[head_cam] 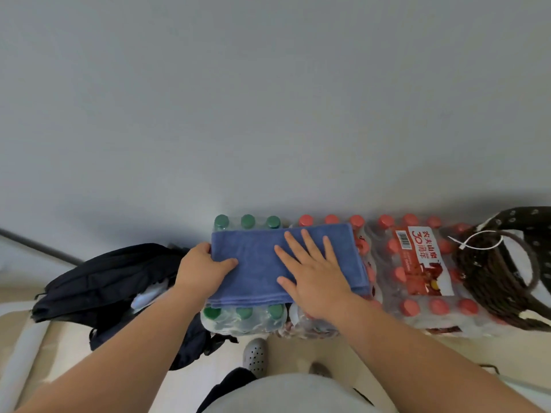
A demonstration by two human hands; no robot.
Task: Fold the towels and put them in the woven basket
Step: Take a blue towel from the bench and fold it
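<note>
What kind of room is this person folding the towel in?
Probably a storeroom or spare corner of a home or office, not a laundry. The folded blue towel lies on shrink-wrapped packs of red-capped water bottles stacked against a bare grey wall, with a black backpack dumped alongside.

A folded blue towel lies across shrink-wrapped packs of green-capped bottles and red-capped bottles set against a wall. The left hand grips the towel's left edge; the right hand lies flat, fingers spread, on its right half. A dark woven basket sits at the packs' right end, a black bag left.
</note>
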